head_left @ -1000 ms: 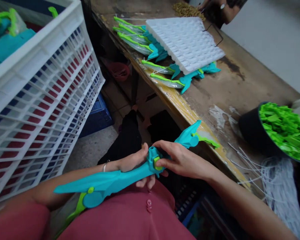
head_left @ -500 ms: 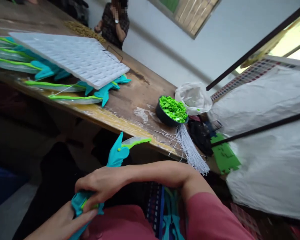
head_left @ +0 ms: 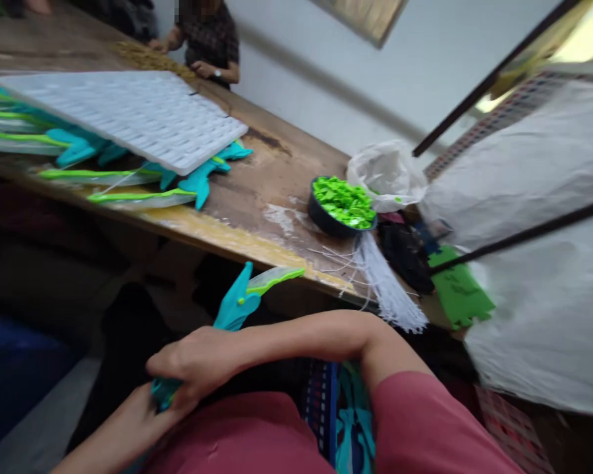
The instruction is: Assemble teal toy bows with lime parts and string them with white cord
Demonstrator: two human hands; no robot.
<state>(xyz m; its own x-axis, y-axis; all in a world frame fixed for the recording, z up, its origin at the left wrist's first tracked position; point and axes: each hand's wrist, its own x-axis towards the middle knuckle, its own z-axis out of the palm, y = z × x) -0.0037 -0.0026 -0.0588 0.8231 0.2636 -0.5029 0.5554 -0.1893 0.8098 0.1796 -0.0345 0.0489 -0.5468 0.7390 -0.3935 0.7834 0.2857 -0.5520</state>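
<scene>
My right hand (head_left: 195,362) reaches across my body, its fingers wrapped round a teal plastic piece (head_left: 165,393) close to my lap. My left hand (head_left: 145,408) comes in from the lower left and closes on the same piece from below; most of its fingers are hidden. Past my right wrist a teal wing-shaped end (head_left: 237,306) sticks out, with a lime-green strip and a clear part (head_left: 277,280) pointing to the table edge. Whether this end belongs to the held piece I cannot tell, as my forearm covers the join.
Similar teal and green pieces (head_left: 197,184) lie on the wooden table (head_left: 271,174) under a white textured panel (head_left: 128,112). Further right are a dark bowl of green parts (head_left: 333,220), a plastic bag (head_left: 385,174) and white strings (head_left: 388,283). A blue crate (head_left: 333,408) stands beside me. A co-worker (head_left: 210,39) sits across.
My hands have drawn closer together, covering more of the teal piece. The view has shifted slightly. The co-worker's raised hand has come down to the table.
</scene>
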